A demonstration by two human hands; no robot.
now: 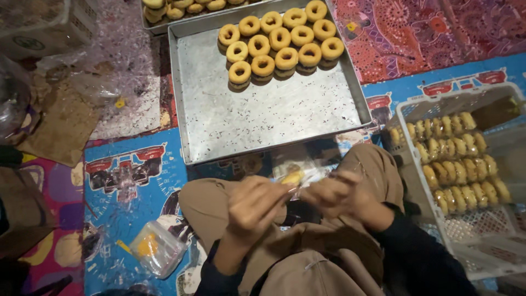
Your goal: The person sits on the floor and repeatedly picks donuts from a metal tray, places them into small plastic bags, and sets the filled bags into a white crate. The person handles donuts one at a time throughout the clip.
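Fingers of the left hand and the right hand pinch shut on one clear plastic bag with a yellow cookie inside, held above the lap; each grip is tight on an end of the bag. Ahead on the floor mat lies a metal tray carrying thirteen ring cookies, some stacked double. To the right a white basket holds three rows of wrapped cookies, and one loose bag lies at the left.

1. Clear wrapper with a yellow pastry, held between both hands over the lap.
2. Clear bag with yellow contents, on the floor at lower left.
3. White carton with a green round label, top left.
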